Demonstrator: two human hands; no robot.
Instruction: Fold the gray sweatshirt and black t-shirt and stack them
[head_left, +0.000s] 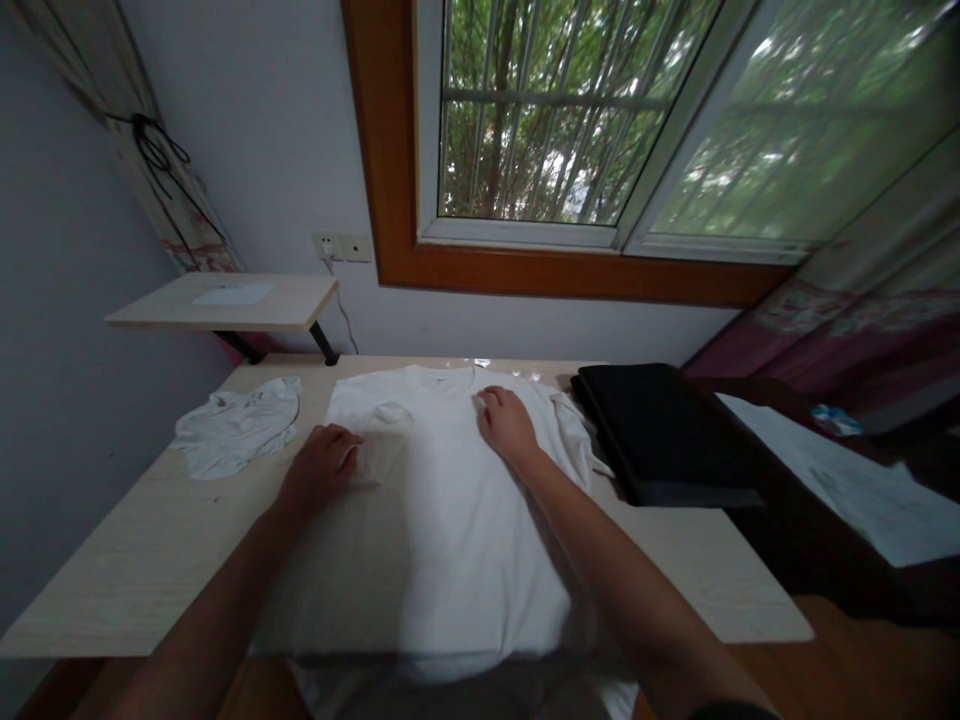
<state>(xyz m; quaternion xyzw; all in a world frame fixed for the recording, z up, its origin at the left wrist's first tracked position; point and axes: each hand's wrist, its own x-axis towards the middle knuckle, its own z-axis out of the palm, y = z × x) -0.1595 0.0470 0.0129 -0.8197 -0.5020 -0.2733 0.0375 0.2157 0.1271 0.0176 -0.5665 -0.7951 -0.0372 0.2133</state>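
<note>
A white T-shirt lies spread on the table, its neckline towards the window and its lower end hanging over the near edge. On its left side, my left hand is closed, thumb and fingers pinching the sleeve, which lies folded inward over the shirt's front. My right hand rests palm down on the upper chest, right of the neckline, with its fingers stretched out on the cloth. The other sleeve is bunched at the right edge.
A crumpled white cloth lies at the left of the light wooden table, below a small raised shelf with a paper. On the right are a black folder-like case and a large paper sheet. A window is ahead.
</note>
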